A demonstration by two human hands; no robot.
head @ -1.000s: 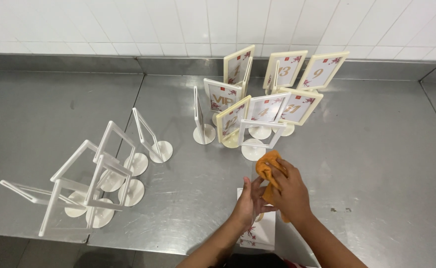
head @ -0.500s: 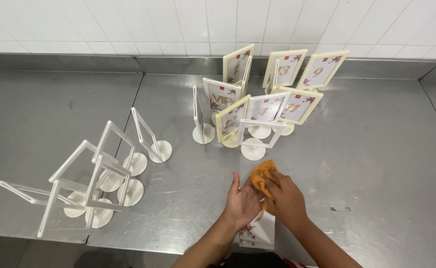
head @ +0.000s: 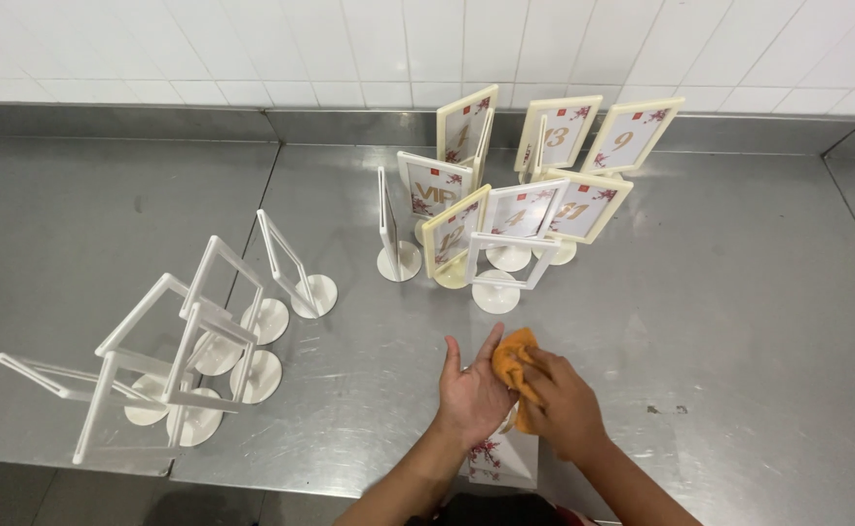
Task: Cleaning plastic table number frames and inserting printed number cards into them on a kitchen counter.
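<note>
My left hand (head: pixel 471 394) lies flat, fingers apart, pressing down on a white card with a red flower print (head: pixel 498 461) that lies on the steel counter (head: pixel 720 321). My right hand (head: pixel 562 404) grips a crumpled orange cloth (head: pixel 512 362) and holds it against the card beside my left hand. Most of the card is hidden under both hands; only its near end shows.
A group of cream and white stand-up sign frames with cards (head: pixel 515 209) stands behind my hands near the tiled wall. Several empty white frames on round bases (head: pixel 193 336) stand at the left, some leaning over. The counter's front edge runs just below them.
Both hands have slid toward me along the card, the cloth moving with my right hand. My left hand's fingers have spread flatter.
</note>
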